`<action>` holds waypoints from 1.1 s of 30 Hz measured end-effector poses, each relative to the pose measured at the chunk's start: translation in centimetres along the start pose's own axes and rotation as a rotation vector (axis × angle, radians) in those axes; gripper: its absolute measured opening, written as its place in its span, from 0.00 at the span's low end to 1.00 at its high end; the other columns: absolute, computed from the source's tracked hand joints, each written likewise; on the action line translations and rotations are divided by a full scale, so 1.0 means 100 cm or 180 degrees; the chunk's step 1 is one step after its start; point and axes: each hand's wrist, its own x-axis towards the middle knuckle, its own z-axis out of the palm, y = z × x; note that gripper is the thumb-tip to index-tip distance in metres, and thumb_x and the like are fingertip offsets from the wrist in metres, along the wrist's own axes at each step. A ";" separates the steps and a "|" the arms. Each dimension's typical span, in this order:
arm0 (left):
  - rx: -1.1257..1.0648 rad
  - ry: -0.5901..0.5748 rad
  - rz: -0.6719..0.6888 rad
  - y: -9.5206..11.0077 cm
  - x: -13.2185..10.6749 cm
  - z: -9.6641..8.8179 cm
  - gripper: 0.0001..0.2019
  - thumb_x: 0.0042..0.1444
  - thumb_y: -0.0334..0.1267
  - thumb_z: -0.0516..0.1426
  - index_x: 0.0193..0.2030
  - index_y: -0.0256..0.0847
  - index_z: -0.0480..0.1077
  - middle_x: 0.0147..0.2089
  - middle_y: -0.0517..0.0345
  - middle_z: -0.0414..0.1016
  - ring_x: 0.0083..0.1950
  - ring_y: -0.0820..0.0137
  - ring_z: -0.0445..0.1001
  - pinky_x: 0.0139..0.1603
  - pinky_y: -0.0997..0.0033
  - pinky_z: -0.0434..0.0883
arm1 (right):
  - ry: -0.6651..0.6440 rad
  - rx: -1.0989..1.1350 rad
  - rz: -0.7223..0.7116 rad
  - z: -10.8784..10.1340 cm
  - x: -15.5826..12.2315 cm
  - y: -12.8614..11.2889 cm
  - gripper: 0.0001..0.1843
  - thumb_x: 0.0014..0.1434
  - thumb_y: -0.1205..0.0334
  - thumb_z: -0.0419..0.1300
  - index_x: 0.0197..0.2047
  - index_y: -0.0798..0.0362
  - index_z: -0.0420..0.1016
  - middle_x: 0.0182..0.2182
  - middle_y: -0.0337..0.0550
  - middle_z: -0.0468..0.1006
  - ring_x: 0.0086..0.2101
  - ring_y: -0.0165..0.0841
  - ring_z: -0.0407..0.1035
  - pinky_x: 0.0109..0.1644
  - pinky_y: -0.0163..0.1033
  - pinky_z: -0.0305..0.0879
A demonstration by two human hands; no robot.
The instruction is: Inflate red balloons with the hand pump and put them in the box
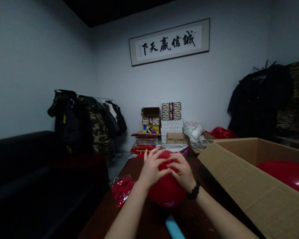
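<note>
A round red balloon stands over the dark brown table, between my forearms. My left hand lies curved over its upper left side, thumb pointing inward. From the right, my right hand, with a black band at the wrist, curls over the top. The fingertips of both hands come close together on the balloon, and both hands grip it. Whatever is between the fingertips is too small to make out. Below the balloon lies a light blue, tube-like thing. A clear bag of red balloons lies to the left of my left hand.
An open cardboard box with a large red balloon inside stands close on the right. A black sofa is on the left. Stacked boxes are against the back wall; coats hang on a rack.
</note>
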 end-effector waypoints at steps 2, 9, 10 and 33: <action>0.0021 -0.0039 0.0016 0.000 0.000 -0.002 0.14 0.44 0.49 0.62 0.39 0.51 0.75 0.58 0.57 0.67 0.62 0.56 0.55 0.63 0.38 0.38 | -0.0001 -0.0094 -0.0042 -0.001 0.000 0.000 0.05 0.52 0.62 0.60 0.34 0.43 0.75 0.39 0.39 0.73 0.47 0.37 0.63 0.60 0.57 0.47; -0.0193 -0.0034 0.0007 -0.004 -0.001 0.002 0.06 0.46 0.45 0.62 0.31 0.50 0.76 0.54 0.56 0.71 0.61 0.55 0.57 0.60 0.34 0.42 | -0.0069 -0.0096 0.0010 -0.001 -0.003 -0.004 0.04 0.52 0.60 0.60 0.33 0.42 0.74 0.34 0.36 0.74 0.42 0.35 0.65 0.62 0.58 0.43; -0.0231 -0.0019 -0.0005 -0.004 -0.002 0.003 0.06 0.46 0.45 0.62 0.31 0.50 0.76 0.55 0.56 0.71 0.61 0.55 0.57 0.60 0.34 0.43 | -0.0071 -0.0061 0.0045 -0.001 -0.003 -0.005 0.04 0.52 0.60 0.60 0.33 0.42 0.74 0.34 0.36 0.74 0.43 0.35 0.65 0.62 0.59 0.42; 0.0321 0.0629 0.0781 -0.004 -0.003 0.004 0.08 0.55 0.36 0.55 0.38 0.50 0.75 0.56 0.56 0.70 0.65 0.60 0.55 0.63 0.40 0.36 | 0.0300 0.1692 0.2025 0.016 0.002 -0.002 0.12 0.50 0.50 0.61 0.27 0.49 0.76 0.43 0.45 0.74 0.44 0.37 0.68 0.52 0.46 0.60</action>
